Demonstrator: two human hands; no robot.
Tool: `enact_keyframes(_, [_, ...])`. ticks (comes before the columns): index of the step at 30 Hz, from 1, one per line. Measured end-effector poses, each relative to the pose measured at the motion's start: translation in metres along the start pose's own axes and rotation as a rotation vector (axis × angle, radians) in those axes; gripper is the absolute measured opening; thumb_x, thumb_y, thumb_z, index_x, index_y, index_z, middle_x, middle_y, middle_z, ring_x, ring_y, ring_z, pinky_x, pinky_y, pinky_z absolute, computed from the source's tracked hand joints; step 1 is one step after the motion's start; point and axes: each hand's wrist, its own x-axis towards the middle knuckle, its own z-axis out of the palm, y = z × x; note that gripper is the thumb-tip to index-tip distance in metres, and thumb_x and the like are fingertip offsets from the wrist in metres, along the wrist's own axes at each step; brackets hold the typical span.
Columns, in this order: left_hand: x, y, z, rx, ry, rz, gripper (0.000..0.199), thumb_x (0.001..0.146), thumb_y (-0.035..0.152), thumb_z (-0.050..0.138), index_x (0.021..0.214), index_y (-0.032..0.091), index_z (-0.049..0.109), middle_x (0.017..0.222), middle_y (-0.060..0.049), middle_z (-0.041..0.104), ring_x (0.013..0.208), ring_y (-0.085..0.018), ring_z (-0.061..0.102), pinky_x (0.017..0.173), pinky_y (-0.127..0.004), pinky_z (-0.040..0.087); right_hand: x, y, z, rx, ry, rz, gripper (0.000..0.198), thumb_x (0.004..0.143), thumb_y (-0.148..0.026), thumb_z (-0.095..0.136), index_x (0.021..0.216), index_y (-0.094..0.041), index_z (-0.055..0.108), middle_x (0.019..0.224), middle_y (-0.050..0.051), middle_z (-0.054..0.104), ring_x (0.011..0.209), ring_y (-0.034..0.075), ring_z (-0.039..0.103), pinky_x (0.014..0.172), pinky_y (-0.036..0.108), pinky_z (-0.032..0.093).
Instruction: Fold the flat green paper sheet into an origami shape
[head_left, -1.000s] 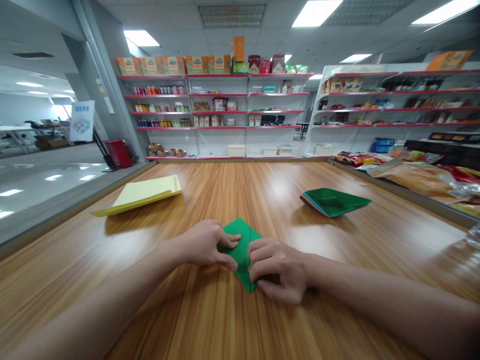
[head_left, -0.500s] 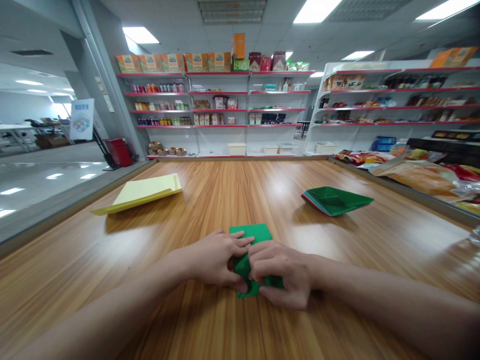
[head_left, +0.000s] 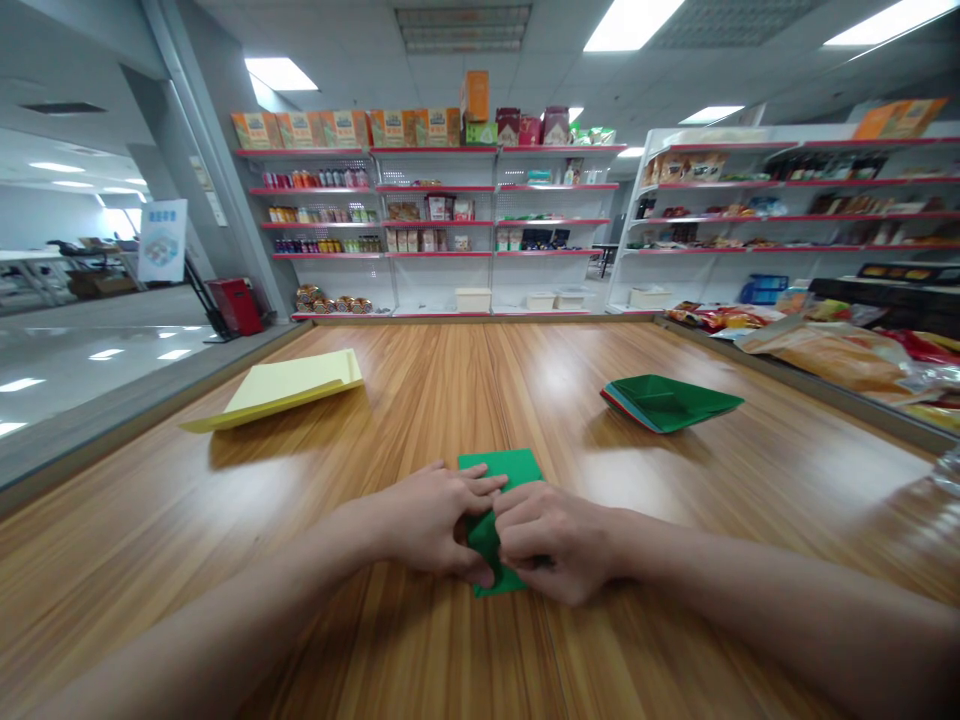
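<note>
A folded sheet of green paper lies on the wooden table in front of me, its near part dark with shadow. My left hand rests over its left edge, fingers stretched out and pressing it down, the thumb at the lower edge. On the right side, my right hand has its fingers curled and closed at the paper's edge, with the thumb tucked in. The right knuckles hide part of the sheet and exactly where the fingertips grip.
A yellow paper stack lies at the left on the table. Dark green folded paper, with other colours beneath, sits at the right. Bagged goods line the right edge. Stocked shelves stand behind the table.
My right thumb has drawn in under the curled fingers, and the right hand has closed more tightly. The left hand and the green paper stay nearly still.
</note>
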Motion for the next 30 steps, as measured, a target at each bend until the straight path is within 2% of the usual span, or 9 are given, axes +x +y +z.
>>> enact_keyframes(12, [-0.002, 0.002, -0.002, 0.017, 0.000, -0.003, 0.057, 0.073, 0.049, 0.070, 0.125, 0.032, 0.056, 0.143, -0.002, 0.044, 0.131, -0.030, 0.038, 0.105, -0.046, 0.031, 0.002, 0.002, -0.002, 0.052, 0.032, 0.065, 0.025, 0.067, -0.006, 0.046, 0.063, -0.022, 0.027, 0.058, -0.004, 0.036, 0.058, 0.012, 0.035, 0.057, 0.026, 0.031])
enact_keyframes(23, [-0.002, 0.000, 0.000, 0.008, 0.012, 0.023, 0.053, 0.072, 0.050, 0.070, 0.121, 0.030, 0.059, 0.143, -0.002, 0.044, 0.130, -0.031, 0.040, 0.105, -0.045, 0.032, -0.001, 0.002, -0.003, 0.069, 0.000, 0.116, 0.024, 0.068, -0.006, 0.045, 0.063, -0.022, 0.027, 0.059, -0.003, 0.035, 0.060, 0.012, 0.035, 0.057, 0.027, 0.030])
enact_keyframes(30, [-0.003, -0.002, 0.001, -0.011, 0.020, 0.004, 0.067, 0.071, 0.053, 0.070, 0.130, 0.028, 0.052, 0.144, -0.006, 0.042, 0.130, -0.032, 0.040, 0.106, -0.044, 0.031, -0.010, 0.009, -0.011, 0.018, 0.001, 0.194, 0.023, 0.068, -0.007, 0.046, 0.063, -0.021, 0.029, 0.062, -0.002, 0.038, 0.061, 0.012, 0.037, 0.057, 0.025, 0.030])
